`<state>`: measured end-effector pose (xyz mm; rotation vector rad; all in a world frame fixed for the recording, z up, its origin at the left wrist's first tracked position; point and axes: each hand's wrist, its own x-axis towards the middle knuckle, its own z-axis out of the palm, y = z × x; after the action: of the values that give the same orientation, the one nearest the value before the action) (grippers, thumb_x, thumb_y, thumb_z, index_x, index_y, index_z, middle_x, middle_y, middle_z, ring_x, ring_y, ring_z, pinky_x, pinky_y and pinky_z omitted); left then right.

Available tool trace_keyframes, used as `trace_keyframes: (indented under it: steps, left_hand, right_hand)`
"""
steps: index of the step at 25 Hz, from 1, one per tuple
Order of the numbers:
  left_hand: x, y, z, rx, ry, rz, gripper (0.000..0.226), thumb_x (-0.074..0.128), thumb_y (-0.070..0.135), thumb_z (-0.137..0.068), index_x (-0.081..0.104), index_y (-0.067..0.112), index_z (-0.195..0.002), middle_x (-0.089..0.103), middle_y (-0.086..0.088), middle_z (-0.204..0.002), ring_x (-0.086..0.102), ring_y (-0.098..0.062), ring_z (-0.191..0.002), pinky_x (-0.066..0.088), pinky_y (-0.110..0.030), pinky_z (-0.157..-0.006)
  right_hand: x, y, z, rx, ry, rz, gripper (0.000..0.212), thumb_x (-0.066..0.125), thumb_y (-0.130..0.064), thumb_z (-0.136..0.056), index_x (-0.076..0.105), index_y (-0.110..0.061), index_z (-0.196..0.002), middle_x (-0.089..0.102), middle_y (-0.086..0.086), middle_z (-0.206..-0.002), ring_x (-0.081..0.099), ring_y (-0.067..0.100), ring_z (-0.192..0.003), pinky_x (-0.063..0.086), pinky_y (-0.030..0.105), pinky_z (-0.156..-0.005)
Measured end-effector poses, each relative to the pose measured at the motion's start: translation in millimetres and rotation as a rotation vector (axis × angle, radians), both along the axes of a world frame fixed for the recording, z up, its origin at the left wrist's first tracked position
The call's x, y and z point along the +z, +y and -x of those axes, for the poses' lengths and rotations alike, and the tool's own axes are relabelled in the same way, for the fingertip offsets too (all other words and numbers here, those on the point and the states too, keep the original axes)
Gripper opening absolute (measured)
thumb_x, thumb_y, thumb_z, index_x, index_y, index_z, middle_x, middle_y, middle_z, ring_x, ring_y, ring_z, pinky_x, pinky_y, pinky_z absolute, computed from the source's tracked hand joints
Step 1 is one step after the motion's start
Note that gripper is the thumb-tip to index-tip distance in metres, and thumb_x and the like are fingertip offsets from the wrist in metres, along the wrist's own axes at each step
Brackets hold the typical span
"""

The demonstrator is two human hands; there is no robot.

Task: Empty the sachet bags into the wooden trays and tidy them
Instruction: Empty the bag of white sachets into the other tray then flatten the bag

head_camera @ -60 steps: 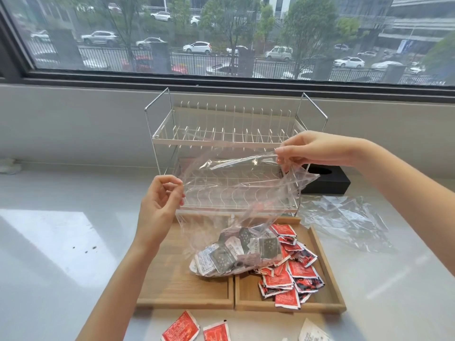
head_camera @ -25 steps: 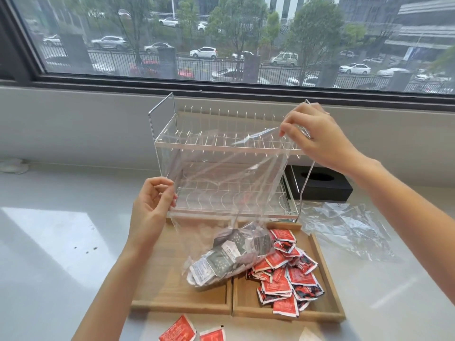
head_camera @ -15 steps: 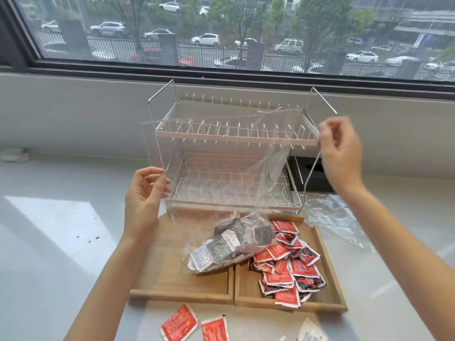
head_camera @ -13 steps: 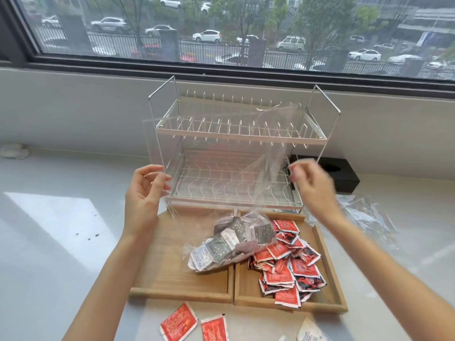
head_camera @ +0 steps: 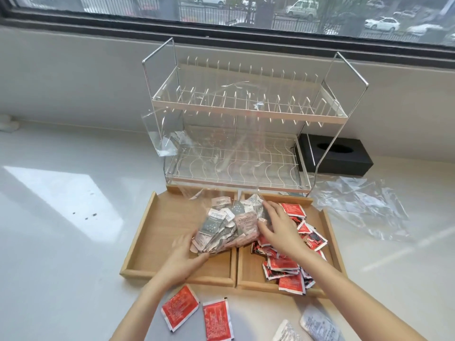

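Note:
A clear plastic sachet bag [head_camera: 222,226] stands over the divider between the left wooden tray [head_camera: 157,232] and the right wooden tray [head_camera: 331,232]. Its bottom is full of grey and white sachets, and its empty upper part rises loose in front of the rack. My left hand [head_camera: 183,258] cups the bag's lower left end from below. My right hand [head_camera: 278,230] grips the bundle's right side with its fingers spread. A pile of red sachets [head_camera: 288,269] fills the right tray. The left tray's floor is bare wood.
Two loose red sachets [head_camera: 179,307] lie on the white counter in front of the trays, with white sachets [head_camera: 318,326] at the bottom right. A wire dish rack [head_camera: 246,114] stands just behind the trays. A black tissue box [head_camera: 339,156] and a crumpled empty bag [head_camera: 362,205] lie to the right.
Both hands let go of the bag's top and dropped down onto the sachet bundle at its bottom. The bag's top now hangs free and the view has tilted down.

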<state>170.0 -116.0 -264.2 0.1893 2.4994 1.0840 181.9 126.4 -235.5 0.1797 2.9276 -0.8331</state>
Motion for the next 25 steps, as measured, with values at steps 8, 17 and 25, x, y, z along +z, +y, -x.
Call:
trace_keyframes:
  steps: [8,17,25]
  left_hand:
    - [8,4,-3,0.073,0.290,-0.048,0.028,0.058,0.022,-0.085,0.056,0.010,-0.110,0.059,0.001,-0.103,0.055,-0.018,-0.101,0.038,-0.022,-0.076]
    - [35,-44,-35,0.312,0.329,-0.229,0.024,0.065,0.021,-0.079,0.052,0.034,-0.095,0.064,0.005,-0.092,0.063,-0.016,-0.082,0.051,-0.034,-0.074]
    - [24,-70,-73,0.279,0.063,-0.344,0.043,0.054,-0.003,-0.083,0.044,0.024,-0.115,0.053,0.002,-0.115,0.054,-0.002,-0.100,0.039,-0.002,-0.087]
  right_hand:
    - [2,1,-10,0.061,0.060,-0.189,0.066,0.054,-0.030,-0.085,0.020,-0.021,-0.141,0.040,0.014,-0.129,0.038,0.026,-0.118,0.032,0.036,-0.099]
    - [11,-33,-46,0.094,0.159,0.163,0.052,0.058,-0.030,-0.085,0.040,-0.019,-0.133,0.047,0.004,-0.106,0.049,0.016,-0.096,0.035,0.022,-0.084]
    - [-9,-35,-76,0.037,-0.038,0.240,0.061,0.060,-0.012,-0.081,0.036,-0.018,-0.137,0.056,0.011,-0.118,0.055,0.022,-0.100,0.038,0.022,-0.081]
